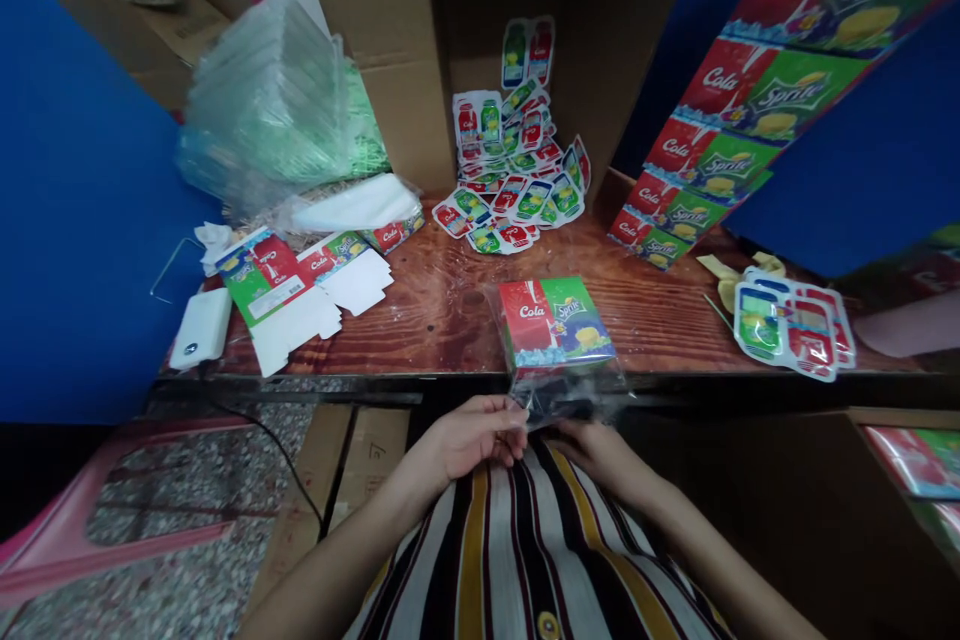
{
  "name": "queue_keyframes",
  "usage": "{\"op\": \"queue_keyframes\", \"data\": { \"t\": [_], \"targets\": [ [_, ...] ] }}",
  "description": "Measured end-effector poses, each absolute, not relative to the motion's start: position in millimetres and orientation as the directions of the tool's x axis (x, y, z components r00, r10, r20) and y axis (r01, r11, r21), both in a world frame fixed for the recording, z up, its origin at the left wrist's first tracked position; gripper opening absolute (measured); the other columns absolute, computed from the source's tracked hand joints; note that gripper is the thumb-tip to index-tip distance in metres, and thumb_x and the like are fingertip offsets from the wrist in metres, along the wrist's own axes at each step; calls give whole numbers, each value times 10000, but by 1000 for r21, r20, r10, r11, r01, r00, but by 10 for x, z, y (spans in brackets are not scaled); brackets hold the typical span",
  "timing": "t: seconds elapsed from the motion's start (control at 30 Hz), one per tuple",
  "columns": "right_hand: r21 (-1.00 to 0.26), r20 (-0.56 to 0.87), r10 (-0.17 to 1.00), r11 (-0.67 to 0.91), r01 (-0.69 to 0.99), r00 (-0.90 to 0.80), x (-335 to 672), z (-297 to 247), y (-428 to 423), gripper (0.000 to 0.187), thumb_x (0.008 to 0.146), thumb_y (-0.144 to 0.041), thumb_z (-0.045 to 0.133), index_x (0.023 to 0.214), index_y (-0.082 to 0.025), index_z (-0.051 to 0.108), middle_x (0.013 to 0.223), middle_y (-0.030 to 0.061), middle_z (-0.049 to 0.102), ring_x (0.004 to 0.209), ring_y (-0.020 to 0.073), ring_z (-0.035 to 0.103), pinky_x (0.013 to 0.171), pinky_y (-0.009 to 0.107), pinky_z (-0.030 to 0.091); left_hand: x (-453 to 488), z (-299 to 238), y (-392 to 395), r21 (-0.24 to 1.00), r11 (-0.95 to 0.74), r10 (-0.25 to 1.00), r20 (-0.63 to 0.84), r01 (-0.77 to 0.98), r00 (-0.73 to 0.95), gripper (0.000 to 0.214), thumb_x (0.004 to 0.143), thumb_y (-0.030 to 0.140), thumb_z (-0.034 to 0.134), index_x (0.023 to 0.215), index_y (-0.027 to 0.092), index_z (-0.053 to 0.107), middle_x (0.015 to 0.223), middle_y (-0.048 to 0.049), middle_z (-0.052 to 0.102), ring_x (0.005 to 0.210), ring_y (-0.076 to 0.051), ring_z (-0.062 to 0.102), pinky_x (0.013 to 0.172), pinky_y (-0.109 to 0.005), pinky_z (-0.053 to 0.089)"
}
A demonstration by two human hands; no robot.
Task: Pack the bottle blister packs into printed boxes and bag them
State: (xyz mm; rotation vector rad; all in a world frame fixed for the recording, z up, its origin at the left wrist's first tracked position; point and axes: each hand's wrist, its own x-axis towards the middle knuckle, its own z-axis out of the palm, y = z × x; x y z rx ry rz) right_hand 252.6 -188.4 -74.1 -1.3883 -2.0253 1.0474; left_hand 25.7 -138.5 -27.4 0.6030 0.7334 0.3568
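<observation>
Wooden bench [442, 320]: Cola/Sprite box [551, 320] near front edge, inside clear bag [566, 398] — mouth apparently unsealed, still to close. Left hand [484, 437] nearly closed, pinching clear bag; right hand [604, 455] beside — hold cannot be told.

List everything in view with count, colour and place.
Long wooden table: one, reddish-brown, across middle
Square printed carton: one, red-green, near edge
Clear plastic bag: one, transparent, around carton
Flat printed cutouts: many, red-green, back centre and right
Stacked printed boxes: at least five, red-green, back right
Unfolded printed cartons: at least two, red-green-white, left
Cardboard boxes: at least two, brown, back centre and lower right
Small rounded device: one, white, left edge
Clear plastic bundle: one, pale, back left
Flat smooth panels: two, blue, left and right
Moulded plastic frame: one, pink, lower left
Striped garment: one, multicoloured, on person
Left hand: one, bare, pinching bag
Right hand: one, bare, partly hidden, by bag
</observation>
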Motion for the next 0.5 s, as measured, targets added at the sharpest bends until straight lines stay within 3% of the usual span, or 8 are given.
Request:
{"op": "queue_keyframes", "data": {
  "t": [0.07,0.17,0.23,0.33,0.4,0.5],
  "targets": [
    [-904,-3,949,133,406,-316,2360,-729,-1853,232,876,-395,553,955,-228,693,893,48,731,819,210,689,739,322,529,267,-224,-1370,610,781,490,-462,-136,739,385,642,416,793,751,145,543,625,3,610,510,-98,581,488,-207,434],
    [-989,-33,968,3,145,-248,2126,-622,-1817,274,878,-433,553,982,-204,662,771,29,707,667,177,664,614,287,533,259,-156,-1325,648,742,536,-423,-169,731,334,672,376,780,744,141,554,588,7,598,475,-85,552,463,-195,409],
    [-995,-28,991,-15,102,-130,2045,-584,-1794,272,884,-436,543,952,-195,650,724,21,686,593,161,633,553,272,521,255,-129,-1294,686,705,593,-436,-177,677,301,681,345,774,750,139,567,562,21,582,450,-67,517,443,-179,378],
    [-943,129,988,94,319,89,2090,-650,-1763,236,872,-403,570,916,-190,663,854,64,713,745,204,671,685,332,550,274,-120,-1282,716,680,627,-455,-158,633,283,660,323,780,761,134,594,587,16,588,486,-76,530,467,-186,399],
    [-850,254,961,170,498,107,2192,-733,-1747,217,870,-369,575,949,-195,676,935,83,720,858,235,679,783,381,544,300,-128,-1302,736,659,640,-442,-154,628,283,634,311,793,758,122,622,662,-10,613,581,-97,570,530,-202,443],
    [-758,359,931,256,600,57,2326,-794,-1713,211,895,-336,535,996,-208,668,971,80,721,905,237,682,837,400,539,345,-148,-1333,762,619,686,-405,-191,605,283,584,283,821,731,116,646,810,-39,638,694,-115,587,602,-218,469]
  ]
}}
